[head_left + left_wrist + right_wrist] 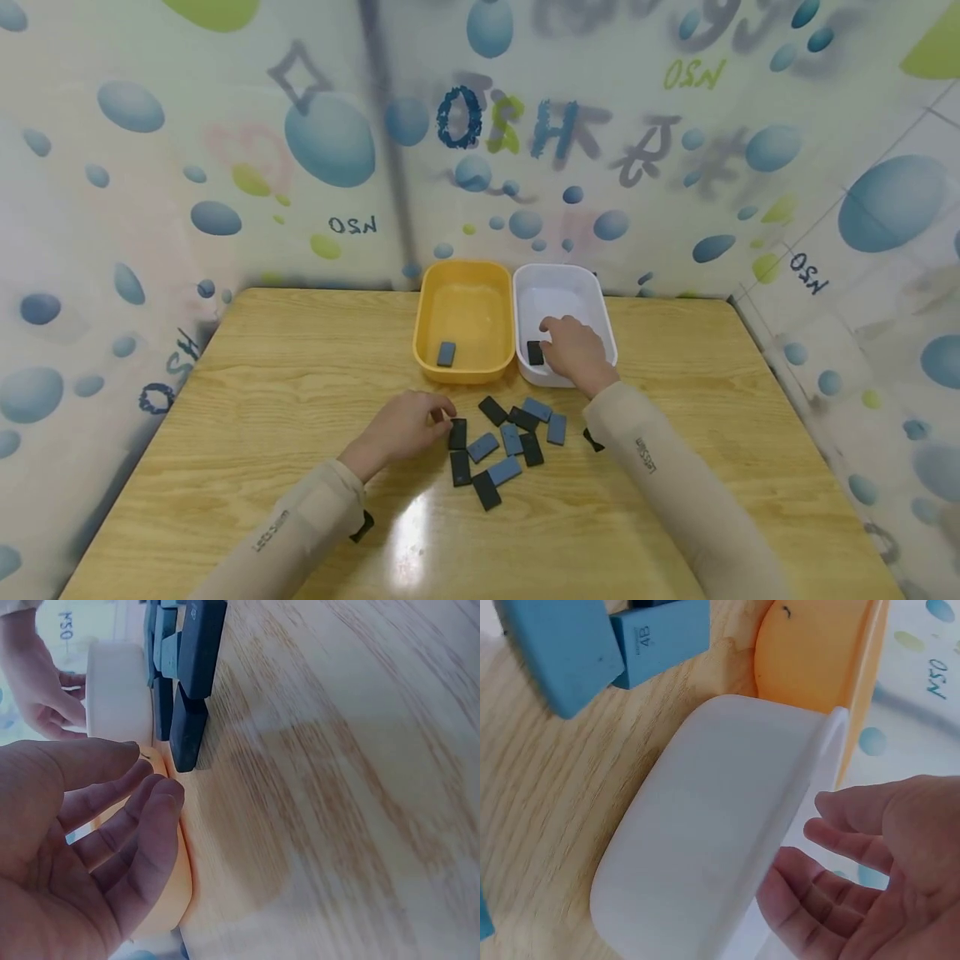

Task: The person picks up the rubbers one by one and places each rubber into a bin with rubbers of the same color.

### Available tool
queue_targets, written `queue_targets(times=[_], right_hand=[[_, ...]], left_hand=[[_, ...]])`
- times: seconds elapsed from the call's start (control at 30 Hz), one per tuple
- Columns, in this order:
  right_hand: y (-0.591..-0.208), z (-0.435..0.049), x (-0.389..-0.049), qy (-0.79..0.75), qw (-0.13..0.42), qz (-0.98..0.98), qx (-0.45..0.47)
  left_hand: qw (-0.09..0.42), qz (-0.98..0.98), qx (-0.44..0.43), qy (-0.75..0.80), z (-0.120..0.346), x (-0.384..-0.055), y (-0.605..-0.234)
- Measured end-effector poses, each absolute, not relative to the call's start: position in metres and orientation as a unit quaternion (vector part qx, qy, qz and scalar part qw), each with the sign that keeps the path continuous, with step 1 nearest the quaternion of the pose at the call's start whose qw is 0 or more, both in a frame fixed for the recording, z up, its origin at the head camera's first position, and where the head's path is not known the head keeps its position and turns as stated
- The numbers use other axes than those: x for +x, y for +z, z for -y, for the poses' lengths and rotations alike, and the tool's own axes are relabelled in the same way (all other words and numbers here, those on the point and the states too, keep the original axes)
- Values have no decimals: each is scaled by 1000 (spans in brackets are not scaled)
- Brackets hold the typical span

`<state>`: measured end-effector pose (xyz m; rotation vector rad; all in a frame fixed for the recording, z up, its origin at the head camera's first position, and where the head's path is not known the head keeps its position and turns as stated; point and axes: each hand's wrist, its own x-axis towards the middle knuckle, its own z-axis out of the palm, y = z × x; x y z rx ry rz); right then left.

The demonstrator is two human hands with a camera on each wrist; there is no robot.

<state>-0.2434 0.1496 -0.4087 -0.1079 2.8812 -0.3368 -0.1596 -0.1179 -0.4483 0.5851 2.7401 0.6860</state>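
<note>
Over the white bin point(566, 275) hovers my right hand point(577, 350), its fingers loosely bent and nothing held between them. Inside that bin lies a black eraser point(535, 352), just left of the fingers. A blue eraser point(446, 354) lies in the yellow bin point(465, 375) alongside. My left hand point(405, 425) is at the left edge of the scattered erasers, closest to a black eraser point(458, 434). In the left wrist view, a gap shows between that hand's thumb and fingers and the black eraser point(189, 727). One blue eraser point(667, 641) bears a 4B print.
Several black and blue erasers are spread in front of the bins, some overlapping, such as this blue eraser point(504, 472) and this black eraser point(487, 492). The wooden table point(300, 350) meets a patterned wall covering point(330, 250) behind the bins.
</note>
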Motion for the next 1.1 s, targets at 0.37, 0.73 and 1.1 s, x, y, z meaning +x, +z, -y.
queue_targets(times=[0.37,0.73,1.1], right_hand=[[-396,-156,-208,-114,44,-987,-100],[-393,-156,-185,-108,63,-983,-136],[-399,-159,-167,-121,92,-977,-152]], left_hand=[[109,-937,232,236,110,-159,-445],[111,-931,258,234,96,-157,-443],[107,-916,303,242,79,-156,-438]])
